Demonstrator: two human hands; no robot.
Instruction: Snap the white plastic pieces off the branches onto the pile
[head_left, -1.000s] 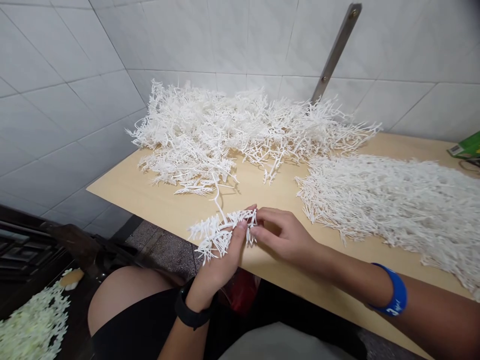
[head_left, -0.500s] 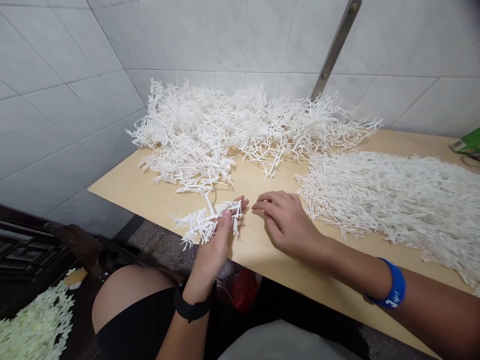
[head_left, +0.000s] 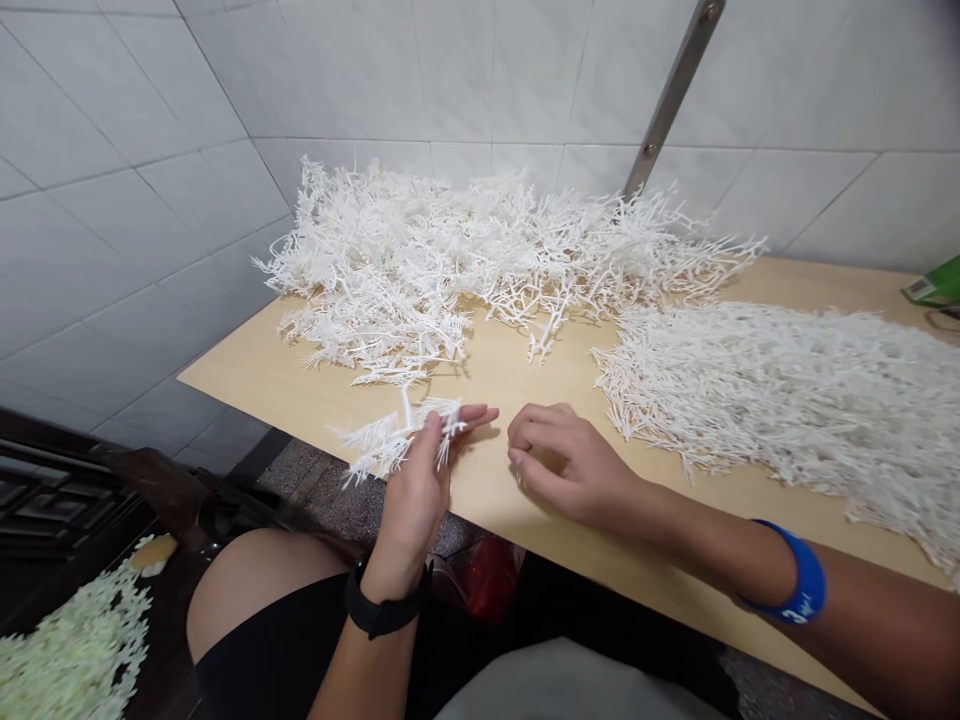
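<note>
A white branching plastic sprig (head_left: 382, 438) is held in my left hand (head_left: 420, 480), its thumb pressed over the stem and the other fingers reaching right beneath it. Just to the right, my right hand (head_left: 574, 465) is low over the table with thumb and fingertips pinched together; small pale bits show at the fingertips, too small to make out. Behind both hands lies a large heap of white branching sprigs (head_left: 450, 240). A dense pile of thin white sprigs (head_left: 787, 390) lies to the right of my right hand.
The light wooden tabletop (head_left: 247, 365) meets tiled walls at the back. A metal bar (head_left: 671, 100) slants down behind the heap. A green box (head_left: 934, 285) sits at the far right. Pale green-white flowers (head_left: 75, 640) are low at the left, below the table's height.
My left hand has shifted slightly left with the sprig. My right hand's fingers have curled into a pinch, and the small bits that lay on the table are now at its fingertips.
</note>
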